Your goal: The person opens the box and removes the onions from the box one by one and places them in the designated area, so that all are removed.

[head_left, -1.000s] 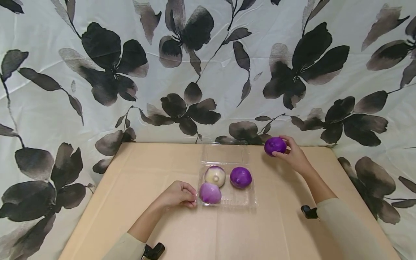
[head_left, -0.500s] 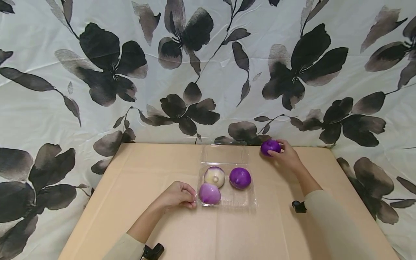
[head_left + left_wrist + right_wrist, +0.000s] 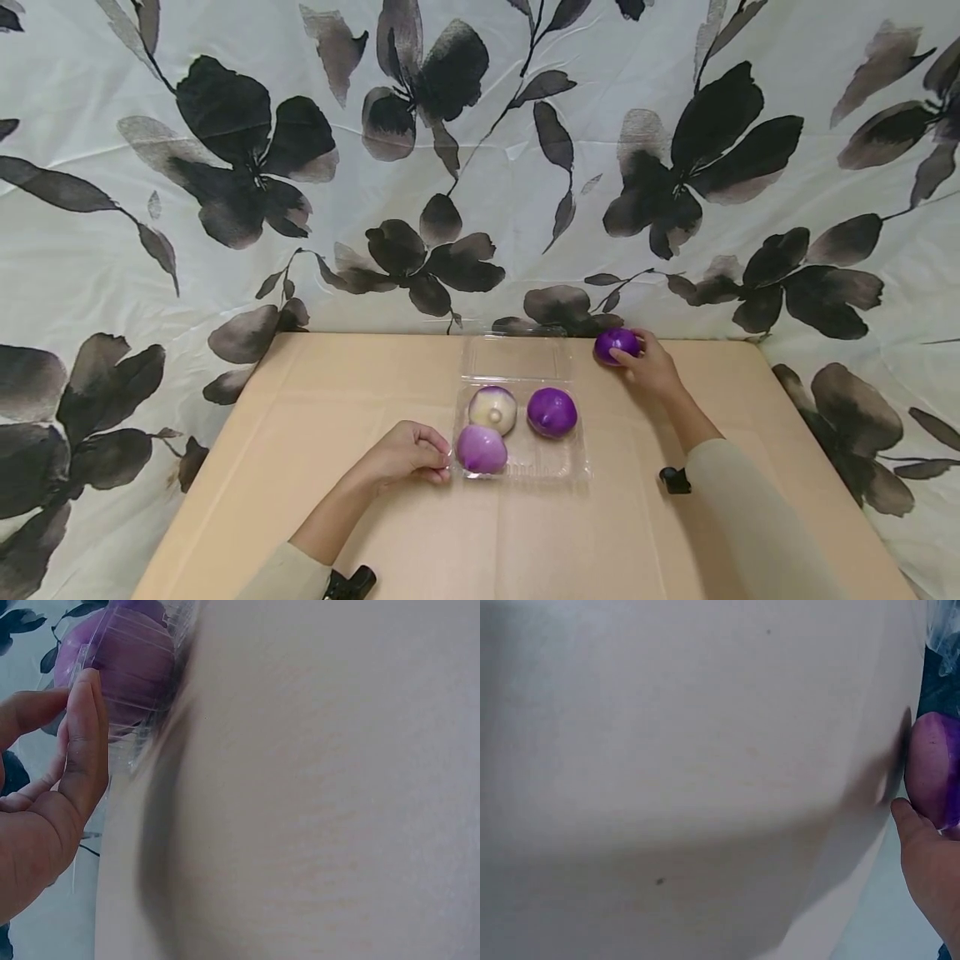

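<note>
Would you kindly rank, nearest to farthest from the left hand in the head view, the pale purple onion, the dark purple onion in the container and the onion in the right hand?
1. Pale purple onion, beside the left hand, near left in the container.
2. Dark purple onion, right side of the container.
3. Held onion, in the right hand, far right.

Left sleeve (image 3: 287, 575) and right sleeve (image 3: 757, 517) are plain beige; left wrist camera (image 3: 352, 582) and right wrist camera (image 3: 676, 481) are black.
</note>
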{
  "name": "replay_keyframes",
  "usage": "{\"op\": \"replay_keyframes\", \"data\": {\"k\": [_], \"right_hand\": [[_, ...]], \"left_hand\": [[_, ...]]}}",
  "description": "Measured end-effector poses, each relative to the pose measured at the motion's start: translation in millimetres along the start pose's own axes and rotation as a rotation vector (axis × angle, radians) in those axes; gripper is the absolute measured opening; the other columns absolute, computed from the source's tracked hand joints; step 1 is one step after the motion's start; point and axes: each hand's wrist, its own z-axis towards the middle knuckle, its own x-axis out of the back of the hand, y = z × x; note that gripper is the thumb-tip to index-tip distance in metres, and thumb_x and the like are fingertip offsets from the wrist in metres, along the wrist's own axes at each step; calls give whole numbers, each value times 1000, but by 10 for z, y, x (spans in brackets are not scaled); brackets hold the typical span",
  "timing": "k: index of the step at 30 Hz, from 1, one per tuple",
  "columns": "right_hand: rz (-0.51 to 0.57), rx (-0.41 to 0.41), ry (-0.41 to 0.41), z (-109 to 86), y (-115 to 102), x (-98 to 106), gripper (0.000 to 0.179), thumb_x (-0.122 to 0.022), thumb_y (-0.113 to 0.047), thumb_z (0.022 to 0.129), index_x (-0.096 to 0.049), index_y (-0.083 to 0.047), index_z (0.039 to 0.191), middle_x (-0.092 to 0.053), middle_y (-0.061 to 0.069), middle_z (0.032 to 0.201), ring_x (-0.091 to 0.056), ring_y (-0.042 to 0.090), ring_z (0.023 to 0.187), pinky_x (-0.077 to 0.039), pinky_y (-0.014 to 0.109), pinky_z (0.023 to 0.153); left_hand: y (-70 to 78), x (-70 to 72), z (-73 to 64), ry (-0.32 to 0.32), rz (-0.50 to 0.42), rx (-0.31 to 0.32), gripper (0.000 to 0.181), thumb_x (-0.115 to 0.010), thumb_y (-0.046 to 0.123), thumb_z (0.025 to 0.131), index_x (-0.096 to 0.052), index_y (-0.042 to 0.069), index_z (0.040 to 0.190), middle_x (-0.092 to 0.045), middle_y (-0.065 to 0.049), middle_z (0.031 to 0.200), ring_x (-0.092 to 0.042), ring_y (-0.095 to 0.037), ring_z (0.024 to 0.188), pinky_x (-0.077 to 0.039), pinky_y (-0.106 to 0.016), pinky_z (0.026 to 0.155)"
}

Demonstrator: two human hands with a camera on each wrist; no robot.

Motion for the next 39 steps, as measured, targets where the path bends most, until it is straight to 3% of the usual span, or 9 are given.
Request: {"op": "replay_keyframes", "data": {"k": [11, 24, 39], "right_hand": [[-82, 22, 84, -12, 42, -133, 86, -69, -46, 98, -33, 9, 154, -42, 36, 153, -42, 51, 143, -37, 59, 122], [-86, 9, 51, -241, 9, -167, 92, -72, -39, 97, -23, 9, 158, -36, 37, 157, -40, 52, 143, -37, 62, 121], [-76, 18, 0, -247, 37, -133, 94, -73, -38, 96, -19, 6, 160, -33, 36, 159, -36, 52, 146, -32, 64, 123]], "left_hand": [[-9, 16, -15, -5, -2, -3, 20, -68, -7, 89, -61, -16, 106, -74, -9, 76, -74, -17, 70, -66, -26, 68], [17, 77, -124, -37, 7, 12, 19, -68, -7, 89, -62, -16, 105, -74, -9, 76, -75, -18, 71, -66, -28, 69], [0, 47, -134, -31, 3, 21, 17, -68, -6, 90, -62, -14, 104, -74, -9, 77, -75, -18, 72, -66, -27, 69]]}}
